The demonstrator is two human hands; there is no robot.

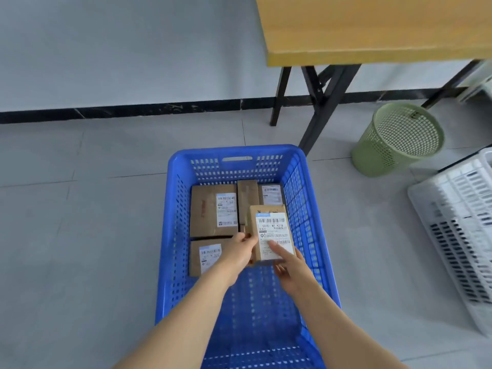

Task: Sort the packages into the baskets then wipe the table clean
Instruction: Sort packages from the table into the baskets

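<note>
Four packages [210, 211] in basket [171, 209]; fifth package [272, 230], left hand [239, 253], right hand [291, 270]

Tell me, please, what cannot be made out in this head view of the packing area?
In the head view:
- Table: cut off by the top and right edges, most of its top unseen.
- White basket: cut by the right edge; contents unseen.
- Package labels in the blue basket: print too small to read.
- Near-left package: partly covered by the left hand, which with the right hand grips the held package.
</note>
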